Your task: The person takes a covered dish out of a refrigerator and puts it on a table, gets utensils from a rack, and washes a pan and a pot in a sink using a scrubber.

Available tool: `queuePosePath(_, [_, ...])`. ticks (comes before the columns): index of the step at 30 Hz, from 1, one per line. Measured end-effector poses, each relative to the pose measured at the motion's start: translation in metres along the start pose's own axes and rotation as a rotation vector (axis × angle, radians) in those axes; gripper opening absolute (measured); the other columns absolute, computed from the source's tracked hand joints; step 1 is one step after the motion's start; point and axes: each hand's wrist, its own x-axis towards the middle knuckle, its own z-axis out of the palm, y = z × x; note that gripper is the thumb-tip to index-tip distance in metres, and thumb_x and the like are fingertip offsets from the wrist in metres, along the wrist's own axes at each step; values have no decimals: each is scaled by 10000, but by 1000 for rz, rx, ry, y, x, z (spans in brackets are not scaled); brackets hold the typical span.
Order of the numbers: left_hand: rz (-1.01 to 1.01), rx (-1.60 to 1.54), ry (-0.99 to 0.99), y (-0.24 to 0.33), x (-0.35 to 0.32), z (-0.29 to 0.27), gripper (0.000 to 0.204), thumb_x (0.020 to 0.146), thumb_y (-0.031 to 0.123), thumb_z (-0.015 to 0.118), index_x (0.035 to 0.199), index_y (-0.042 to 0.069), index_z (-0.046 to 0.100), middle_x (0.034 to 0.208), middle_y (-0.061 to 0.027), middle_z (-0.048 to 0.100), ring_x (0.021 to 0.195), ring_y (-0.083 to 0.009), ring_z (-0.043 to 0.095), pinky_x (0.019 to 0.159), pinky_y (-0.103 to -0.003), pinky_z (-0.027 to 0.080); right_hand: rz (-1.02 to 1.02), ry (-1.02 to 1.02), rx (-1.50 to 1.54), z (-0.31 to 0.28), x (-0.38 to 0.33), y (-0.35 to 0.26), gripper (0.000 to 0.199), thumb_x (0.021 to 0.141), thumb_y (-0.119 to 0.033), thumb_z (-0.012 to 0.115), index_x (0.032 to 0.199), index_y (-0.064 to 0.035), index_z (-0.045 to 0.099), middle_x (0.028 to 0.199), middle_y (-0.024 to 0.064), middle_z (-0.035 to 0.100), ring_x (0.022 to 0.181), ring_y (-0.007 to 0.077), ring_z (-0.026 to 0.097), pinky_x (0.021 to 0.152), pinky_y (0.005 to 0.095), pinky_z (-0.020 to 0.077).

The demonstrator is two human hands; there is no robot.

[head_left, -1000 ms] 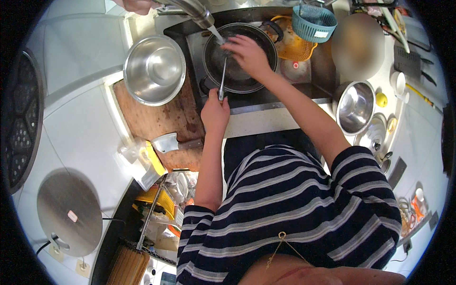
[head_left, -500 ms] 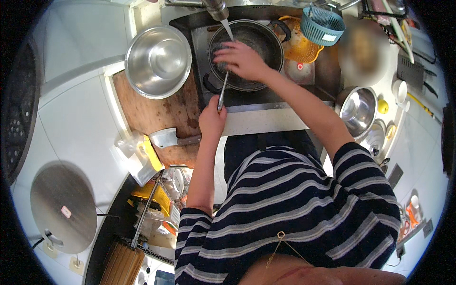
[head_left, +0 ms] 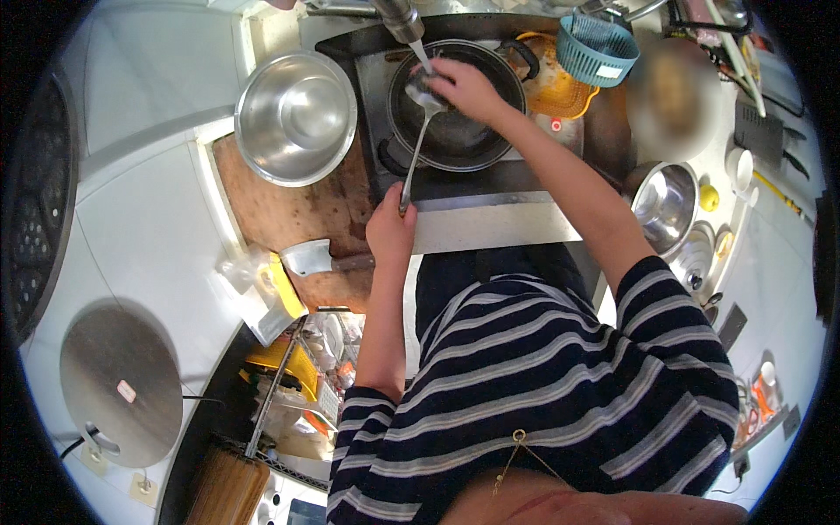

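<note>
My left hand point(head_left: 390, 229) is closed round the handle end of a long metal ladle point(head_left: 415, 156), which slants up over a black pot point(head_left: 477, 156) in the sink. At the ladle's head, my right hand point(head_left: 468, 91) presses a dark scouring pad point(head_left: 422, 80) against the metal, its fingers curled and partly hiding it. Water runs from the tap point(head_left: 400, 19) onto the fingers and the ladle head. The two-handled pot stands below both, its inside wet and dark.
A steel bowl point(head_left: 296, 118) and a cleaver point(head_left: 308, 258) lie on the wooden board point(head_left: 254, 188) at left. Right of the pot are an orange basket point(head_left: 560, 86) and a blue-grey basket point(head_left: 598, 54). Another steel bowl point(head_left: 667, 208) stands at the sink's right.
My right hand has moved up and away toward the tap, onto the ladle head. The ladle head now shows under the water. My left hand keeps its grip on the handle.
</note>
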Motion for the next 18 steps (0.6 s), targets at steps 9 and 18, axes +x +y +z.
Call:
queuePosePath(9, [24, 34, -18, -11, -5, -9, 432, 808, 187, 697, 1234, 185, 620, 903, -149, 702, 804, -357, 682, 687, -453, 544, 62, -118, 27, -14, 22, 5, 388, 935, -334, 599, 1232, -88, 636, 1109, 166, 680, 1022, 350, 654, 873, 406, 508])
queuePosePath(18, [100, 72, 13, -15, 5, -23, 448, 803, 151, 700, 1242, 184, 612, 952, -128, 703, 776, -343, 681, 668, -447, 549, 27, -111, 85, -18, 35, -2, 426, 935, -358, 608, 1260, -82, 633, 1138, 153, 689, 1061, 325, 652, 907, 383, 500])
